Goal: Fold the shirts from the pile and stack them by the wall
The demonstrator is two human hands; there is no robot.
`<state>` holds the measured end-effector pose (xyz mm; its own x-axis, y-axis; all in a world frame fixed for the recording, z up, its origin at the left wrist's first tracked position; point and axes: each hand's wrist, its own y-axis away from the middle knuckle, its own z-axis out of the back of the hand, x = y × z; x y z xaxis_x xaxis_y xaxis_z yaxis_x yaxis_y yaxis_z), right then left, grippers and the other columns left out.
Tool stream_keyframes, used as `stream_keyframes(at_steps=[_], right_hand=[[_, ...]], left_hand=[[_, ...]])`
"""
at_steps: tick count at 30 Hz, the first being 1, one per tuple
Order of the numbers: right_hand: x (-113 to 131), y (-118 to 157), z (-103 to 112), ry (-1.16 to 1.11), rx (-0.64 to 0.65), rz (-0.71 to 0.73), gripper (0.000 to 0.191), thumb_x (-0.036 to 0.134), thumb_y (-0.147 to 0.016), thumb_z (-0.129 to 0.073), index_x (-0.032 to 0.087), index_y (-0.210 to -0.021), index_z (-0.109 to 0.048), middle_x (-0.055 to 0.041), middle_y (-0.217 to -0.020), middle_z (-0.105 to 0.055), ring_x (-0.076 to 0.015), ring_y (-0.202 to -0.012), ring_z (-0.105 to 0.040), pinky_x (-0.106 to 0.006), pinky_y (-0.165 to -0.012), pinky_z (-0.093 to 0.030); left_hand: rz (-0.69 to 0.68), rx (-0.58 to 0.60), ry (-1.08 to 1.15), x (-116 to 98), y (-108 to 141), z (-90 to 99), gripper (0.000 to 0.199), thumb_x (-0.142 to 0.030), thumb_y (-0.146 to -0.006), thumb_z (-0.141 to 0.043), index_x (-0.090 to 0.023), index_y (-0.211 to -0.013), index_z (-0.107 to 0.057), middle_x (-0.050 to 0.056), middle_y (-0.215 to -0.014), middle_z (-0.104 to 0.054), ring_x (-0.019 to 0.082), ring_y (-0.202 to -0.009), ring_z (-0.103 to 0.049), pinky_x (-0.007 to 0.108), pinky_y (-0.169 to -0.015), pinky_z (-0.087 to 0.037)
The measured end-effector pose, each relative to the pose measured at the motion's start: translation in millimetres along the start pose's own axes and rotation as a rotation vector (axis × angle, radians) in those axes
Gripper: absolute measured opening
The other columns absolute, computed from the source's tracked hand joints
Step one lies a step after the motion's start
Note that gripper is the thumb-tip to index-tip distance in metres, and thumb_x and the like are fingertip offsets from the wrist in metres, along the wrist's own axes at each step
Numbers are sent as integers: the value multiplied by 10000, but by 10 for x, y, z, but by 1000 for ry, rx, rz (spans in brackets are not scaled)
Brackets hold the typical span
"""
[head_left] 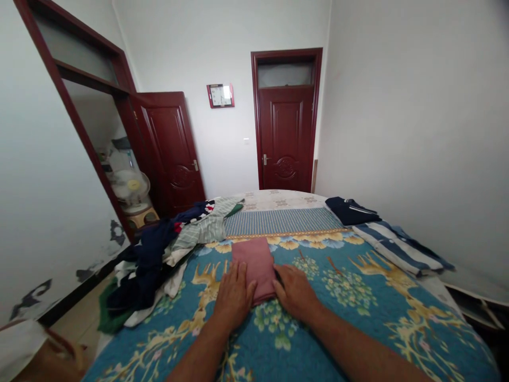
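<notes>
A folded dusty-pink garment (254, 265) lies as a neat rectangle on the patterned teal bedspread (318, 339); its exact kind cannot be made out. Along its left side, my left hand (235, 292) rests flat with fingers stretched forward, partly over the fabric. At the opposite edge is my right hand (296, 292), its thumb and fingertips touching the cloth's side, a dark gap showing between thumb and forefinger. Neither hand appears to grip the fabric.
A loose heap of clothes (159, 260) covers the bed's left side. On the right lie a folded navy garment (350, 211) and a striped blue-and-white one (397, 248). A fan (130, 185) stands beyond the open door (169, 148); another door (286, 132) is closed.
</notes>
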<state>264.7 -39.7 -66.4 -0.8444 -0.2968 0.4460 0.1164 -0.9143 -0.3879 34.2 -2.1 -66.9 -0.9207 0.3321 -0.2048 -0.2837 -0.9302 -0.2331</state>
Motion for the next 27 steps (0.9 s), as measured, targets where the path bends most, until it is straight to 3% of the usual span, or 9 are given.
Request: stream_keyframes(at_steps=[6, 10, 15, 18, 20, 23, 27], right_hand=[[-10, 72, -20, -60, -21, 50, 549, 402, -1037, -525, 199, -1536, -628, -165, -1492, -661, -312, -1394, -590, -519, -1237, -398], [12, 26, 15, -109, 5, 32, 562, 417, -1033, -530, 168, -1525, -636, -172, -1484, -669, -308, -1390, -597, -510, -1240, -396], [211, -180, -78, -313, -22, -150, 587, 384, -1017, -511, 163, -1553, -596, -161, -1464, -686, -287, -1346, -651, -482, -1200, -457], [346, -243, -161, -377, -62, -210, 650, 309, -941, -577, 151, -1572, -567, -159, -1537, -632, -281, -1425, -601, -457, -1234, -432], [375, -244, -189, -404, -58, -172, 674, 272, -896, -604, 138, -1556, -580, -156, -1573, -601, -275, -1475, -555, -444, -1271, -389], [316, -248, -190, -518, -59, -168, 632, 284, -871, -617, 159, -1490, -639, -128, -1508, -658, -268, -1418, -602, -447, -1260, -407], [205, -314, -194, -734, -58, -226, 587, 342, -821, -668, 191, -1388, -697, -95, -1364, -737, -277, -1260, -683, -473, -1174, -496]], left_hand=[[-21, -24, 23, 52, -10, -53, 717, -519, -1028, -449, -146, -1640, -463, 251, -1720, -393, 417, -1619, -337, 626, -1264, -350], [-24, 9, 30, 61, 7, -38, 727, -519, -1036, -415, -118, -1642, -443, 257, -1735, -363, 414, -1634, -302, 604, -1285, -323], [-40, 5, 58, 68, -10, -7, 696, -513, -1048, -404, -133, -1630, -452, 248, -1721, -395, 394, -1637, -306, 581, -1295, -307], [-60, -3, 93, 73, -15, 35, 690, -524, -1049, -423, -153, -1630, -452, 232, -1723, -402, 379, -1639, -306, 576, -1298, -297], [-108, 29, 117, 70, -1, 93, 757, -591, -1028, -468, -164, -1652, -431, 221, -1750, -357, 383, -1654, -265, 577, -1312, -260], [-201, 118, 131, 42, 38, 193, 995, -739, -897, -623, -199, -1695, -376, 202, -1776, -306, 419, -1666, -198, 612, -1326, -173], [-187, 118, 104, -70, 75, 258, 1151, -710, -755, -776, -213, -1704, -356, 200, -1771, -321, 437, -1657, -218, 602, -1335, -134]])
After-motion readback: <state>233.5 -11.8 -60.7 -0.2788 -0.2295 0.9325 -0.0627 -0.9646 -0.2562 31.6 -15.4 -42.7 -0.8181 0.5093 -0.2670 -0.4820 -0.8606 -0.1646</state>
